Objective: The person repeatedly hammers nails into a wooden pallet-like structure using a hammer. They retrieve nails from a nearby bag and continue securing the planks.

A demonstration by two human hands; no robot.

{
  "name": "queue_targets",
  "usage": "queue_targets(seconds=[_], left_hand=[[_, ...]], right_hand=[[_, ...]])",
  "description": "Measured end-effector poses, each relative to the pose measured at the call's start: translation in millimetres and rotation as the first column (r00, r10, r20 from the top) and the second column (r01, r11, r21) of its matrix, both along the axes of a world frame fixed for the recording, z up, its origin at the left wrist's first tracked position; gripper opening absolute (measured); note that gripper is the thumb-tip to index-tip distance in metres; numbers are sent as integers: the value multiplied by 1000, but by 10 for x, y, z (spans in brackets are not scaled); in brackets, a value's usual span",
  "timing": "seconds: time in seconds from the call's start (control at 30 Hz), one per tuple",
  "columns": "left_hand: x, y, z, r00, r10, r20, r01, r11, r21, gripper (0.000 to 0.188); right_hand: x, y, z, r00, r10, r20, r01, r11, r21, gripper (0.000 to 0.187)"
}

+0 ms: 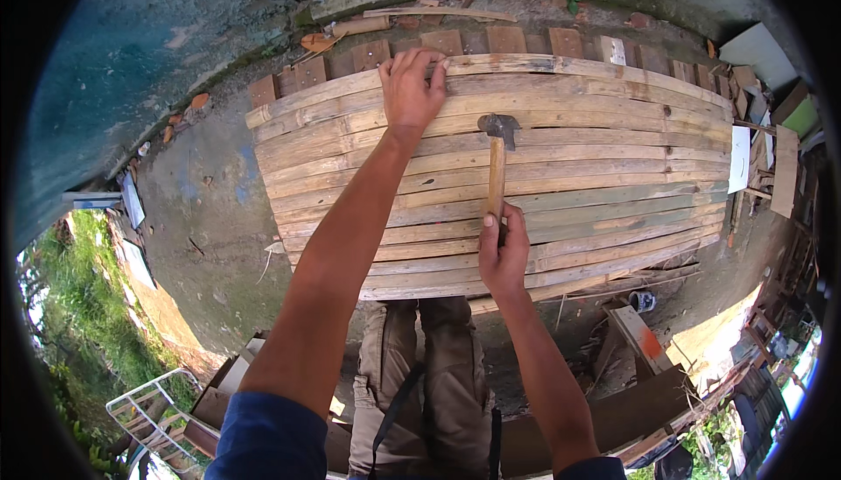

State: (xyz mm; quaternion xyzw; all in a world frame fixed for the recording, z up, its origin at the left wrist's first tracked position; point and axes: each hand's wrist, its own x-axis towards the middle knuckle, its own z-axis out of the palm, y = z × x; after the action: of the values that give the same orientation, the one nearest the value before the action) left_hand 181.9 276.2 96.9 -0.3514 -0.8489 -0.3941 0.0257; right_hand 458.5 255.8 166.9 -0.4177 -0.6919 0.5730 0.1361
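A slatted bamboo panel (604, 151) lies in front of me, its pale strips running left to right. My right hand (505, 248) is wrapped round the lower part of a hammer's wooden handle. The dark metal head of the hammer (498, 130) points away from me, over the middle of the panel. At the panel's far edge, my left hand (412, 90) rests on the outermost strip with its fingers curled and its thumb near the index fingertip. Whatever may be pinched there is too small to make out.
Short wooden blocks (506, 39) line the far side of the panel, near a wall base. Boards and scraps (786, 169) are piled at the right. A white metal frame (151, 410) stands at lower left, and a small bucket (642, 301) sits at near right.
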Motion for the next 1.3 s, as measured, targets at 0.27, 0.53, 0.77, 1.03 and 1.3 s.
queue_targets(seconds=[0.27,0.53,0.77,1.03,1.3], left_hand=[[-26,-41,-32,999,-28,20,27,999,39,6],[-33,-30,-5,999,-17,41,14,998,66,7],[-23,-17,3,999,-1,50,-1,999,45,8],[-20,-15,-1,1000,-9,12,8,998,58,7],[-35,-43,-3,1000,-16,21,14,998,61,11]], right_hand=[[-700,474,39,968,-204,-147,183,972,-148,25],[-961,541,-104,976,-177,-131,165,982,-91,25],[-798,303,-165,976,-160,-145,148,985,-90,25],[-953,338,184,1000,-4,-9,5,999,51,30],[-1142,478,330,980,151,131,-180,951,250,32]])
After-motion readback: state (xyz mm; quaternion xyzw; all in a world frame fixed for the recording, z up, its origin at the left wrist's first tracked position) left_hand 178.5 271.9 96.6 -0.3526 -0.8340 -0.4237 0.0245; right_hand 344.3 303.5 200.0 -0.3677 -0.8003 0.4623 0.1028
